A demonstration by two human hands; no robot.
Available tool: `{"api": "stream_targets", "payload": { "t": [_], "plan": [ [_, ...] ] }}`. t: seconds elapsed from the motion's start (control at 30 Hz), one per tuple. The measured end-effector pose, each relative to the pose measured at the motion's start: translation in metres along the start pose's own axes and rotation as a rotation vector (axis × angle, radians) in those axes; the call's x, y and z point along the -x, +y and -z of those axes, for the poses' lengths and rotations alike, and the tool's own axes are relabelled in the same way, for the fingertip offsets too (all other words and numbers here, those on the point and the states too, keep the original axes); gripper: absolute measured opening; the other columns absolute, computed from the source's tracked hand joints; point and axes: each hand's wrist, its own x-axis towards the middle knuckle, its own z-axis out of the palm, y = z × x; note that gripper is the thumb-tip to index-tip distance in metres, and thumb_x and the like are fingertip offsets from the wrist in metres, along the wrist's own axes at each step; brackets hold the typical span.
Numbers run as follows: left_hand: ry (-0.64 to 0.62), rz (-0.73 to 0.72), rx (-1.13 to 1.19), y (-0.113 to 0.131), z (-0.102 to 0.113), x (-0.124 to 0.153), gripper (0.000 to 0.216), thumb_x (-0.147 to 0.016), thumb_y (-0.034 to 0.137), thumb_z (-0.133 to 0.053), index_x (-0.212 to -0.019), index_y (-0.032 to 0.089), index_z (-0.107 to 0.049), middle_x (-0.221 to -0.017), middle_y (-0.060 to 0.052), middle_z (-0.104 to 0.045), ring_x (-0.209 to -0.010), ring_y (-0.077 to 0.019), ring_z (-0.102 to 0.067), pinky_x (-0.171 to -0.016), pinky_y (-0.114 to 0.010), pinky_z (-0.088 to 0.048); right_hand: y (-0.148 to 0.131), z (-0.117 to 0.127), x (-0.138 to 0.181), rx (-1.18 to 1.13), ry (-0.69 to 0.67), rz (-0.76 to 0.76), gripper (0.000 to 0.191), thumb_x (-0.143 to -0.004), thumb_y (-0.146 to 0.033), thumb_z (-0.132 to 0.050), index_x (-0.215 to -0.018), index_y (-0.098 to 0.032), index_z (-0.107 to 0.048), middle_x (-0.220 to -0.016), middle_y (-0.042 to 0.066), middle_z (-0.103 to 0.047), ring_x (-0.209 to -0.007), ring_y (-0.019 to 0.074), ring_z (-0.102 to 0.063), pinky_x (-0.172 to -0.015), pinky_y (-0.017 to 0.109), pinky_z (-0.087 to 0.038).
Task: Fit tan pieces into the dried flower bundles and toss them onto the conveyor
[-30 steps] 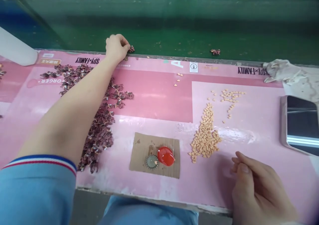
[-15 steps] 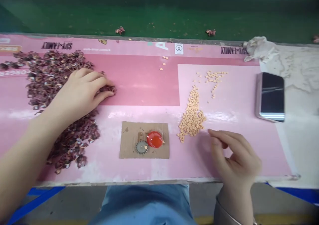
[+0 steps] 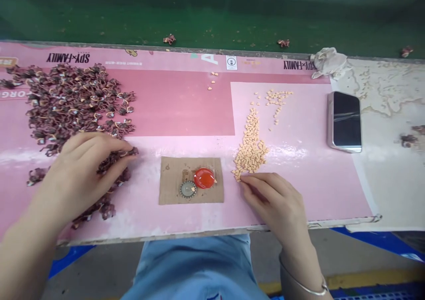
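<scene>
At the left, my left hand point(image 3: 89, 167) is closed in a pinch on a small dark purple plastic piece point(image 3: 134, 151) at the edge of a heap of like pieces point(image 3: 73, 96). My right hand point(image 3: 277, 202) has thumb and forefinger pinched together at the near tip of a pile of tiny beige pieces point(image 3: 250, 151). Whether a beige piece is between those fingertips I cannot make out. Between my hands lies a cardboard rectangle point(image 3: 166, 194). On it sit a red cap point(image 3: 204, 178) with shiny liquid-looking contents and a grey crimped bottle cap point(image 3: 188, 189) holding a beige bit.
A pink printed sheet point(image 3: 182, 105) covers the worktop. Toward the right lie a phone point(image 3: 346, 121) and a crumpled white tissue point(image 3: 329, 63). Beyond the back edge runs a green surface point(image 3: 226, 30) with a few purple pieces. Several stray beige pieces point(image 3: 212, 81) lie farther back.
My left hand has moved nearer to me along the purple heap. My right hand has shifted left to the tip of the beige pile. The view has shifted slightly.
</scene>
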Motion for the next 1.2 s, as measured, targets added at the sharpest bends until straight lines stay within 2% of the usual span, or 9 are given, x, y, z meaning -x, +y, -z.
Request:
{"api": "stream_targets", "payload": {
  "t": [0.1, 0.2, 0.37, 0.57, 0.63, 0.73, 0.83, 0.93, 1.2],
  "plan": [
    [0.055, 0.031, 0.061, 0.017, 0.009, 0.012, 0.007, -0.100, 0.031, -0.065, -0.100, 0.025, -0.069, -0.092, -0.004, -0.074, -0.086, -0.0243, -0.064, -0.084, -0.037, -0.047, -0.002, 0.001, -0.005, 0.033, -0.012, 0.040, 0.008, -0.097, -0.011, -0.069, -0.095, -0.018, -0.068, -0.086, 0.002, -0.077, -0.073, 0.0154, -0.070, -0.067, 0.030, -0.055],
    [0.082, 0.082, 0.119, 0.029, 0.013, 0.027, 0.004, -0.097, 0.027, -0.069, -0.100, 0.028, -0.071, -0.094, -0.002, -0.075, -0.090, -0.0251, -0.067, -0.087, -0.040, -0.048, -0.003, 0.002, -0.008, 0.059, -0.016, 0.069, 0.010, -0.098, -0.012, -0.067, -0.091, -0.019, -0.067, -0.083, 0.002, -0.076, -0.070, 0.0144, -0.068, -0.066, 0.029, -0.054],
    [0.161, 0.122, 0.163, 0.032, 0.011, 0.047, 0.017, -0.085, 0.020, -0.081, -0.099, 0.025, -0.074, -0.090, -0.002, -0.076, -0.084, -0.0240, -0.069, -0.083, -0.039, -0.050, -0.002, 0.003, -0.008, 0.032, -0.059, 0.060, 0.006, -0.100, -0.015, -0.065, -0.099, -0.019, -0.069, -0.089, 0.003, -0.078, -0.075, 0.0148, -0.072, -0.071, 0.029, -0.057],
    [0.165, 0.099, 0.211, 0.033, 0.008, 0.058, 0.028, -0.078, 0.013, -0.086, -0.100, 0.024, -0.076, -0.090, 0.001, -0.075, -0.083, -0.0205, -0.069, -0.079, -0.034, -0.051, -0.001, 0.004, -0.010, 0.014, -0.092, 0.081, 0.008, -0.101, -0.014, -0.065, -0.094, -0.019, -0.066, -0.086, 0.002, -0.077, -0.073, 0.0153, -0.072, -0.069, 0.028, -0.058],
    [0.178, 0.115, 0.284, 0.042, 0.006, 0.058, 0.034, -0.077, 0.005, -0.084, -0.105, 0.024, -0.076, -0.092, 0.001, -0.074, -0.084, -0.0190, -0.069, -0.080, -0.031, -0.053, -0.002, 0.005, -0.011, -0.020, -0.103, 0.070, 0.008, -0.101, -0.014, -0.064, -0.096, -0.020, -0.065, -0.087, 0.003, -0.077, -0.074, 0.0152, -0.073, -0.070, 0.028, -0.059],
    [0.184, 0.145, 0.425, 0.071, 0.000, 0.052, 0.035, -0.084, -0.002, -0.072, -0.111, 0.021, -0.072, -0.096, -0.001, -0.071, -0.086, -0.0159, -0.069, -0.077, -0.025, -0.056, -0.009, 0.009, -0.013, -0.130, -0.071, 0.049, 0.012, -0.100, -0.010, -0.063, -0.096, -0.021, -0.064, -0.085, 0.002, -0.076, -0.073, 0.0139, -0.073, -0.067, 0.025, -0.061],
    [0.098, 0.167, 0.540, 0.106, -0.010, 0.040, 0.025, -0.094, 0.000, -0.058, -0.106, 0.020, -0.067, -0.094, -0.001, -0.068, -0.086, -0.0117, -0.069, -0.075, -0.018, -0.057, -0.026, 0.010, -0.017, -0.298, -0.019, 0.034, 0.016, -0.096, -0.006, -0.064, -0.094, -0.022, -0.062, -0.078, 0.000, -0.072, -0.069, 0.0116, -0.070, -0.062, 0.021, -0.059],
    [0.014, 0.199, 0.656, 0.130, -0.020, 0.030, 0.021, -0.098, 0.002, -0.053, -0.103, 0.021, -0.063, -0.091, 0.002, -0.066, -0.085, -0.0076, -0.069, -0.078, -0.011, -0.057, -0.046, 0.008, -0.023, -0.429, 0.026, 0.047, 0.015, -0.095, -0.005, -0.063, -0.093, -0.020, -0.062, -0.075, 0.000, -0.070, -0.064, 0.0093, -0.066, -0.060, 0.019, -0.058],
    [0.002, 0.248, 0.726, 0.143, -0.030, 0.023, 0.017, -0.101, 0.005, -0.054, -0.099, 0.021, -0.061, -0.086, 0.003, -0.063, -0.074, -0.0052, -0.065, -0.072, -0.008, -0.054, -0.070, -0.002, -0.032, -0.506, 0.097, 0.082, 0.018, -0.092, 0.000, -0.062, -0.092, -0.018, -0.062, -0.073, 0.001, -0.071, -0.064, 0.0089, -0.065, -0.065, 0.020, -0.060]
  ]
}}
